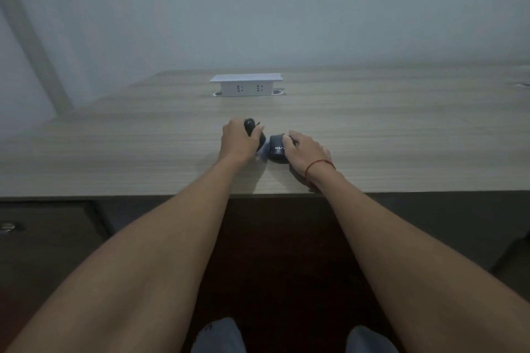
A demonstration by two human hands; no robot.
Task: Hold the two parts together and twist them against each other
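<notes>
White "WIS" lettering on black mouse (276,149)

I count: one black computer mouse (276,150); one black rounded object (252,130), type unclear; one white socket box (246,85) with two outlets; one wooden desk (372,129); two hands.

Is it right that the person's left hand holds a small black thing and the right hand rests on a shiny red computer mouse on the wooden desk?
Not quite. The head view shows the computer mouse under the right hand is black with white lettering, not red. The left hand does grip a small black object on the wooden desk.
</notes>
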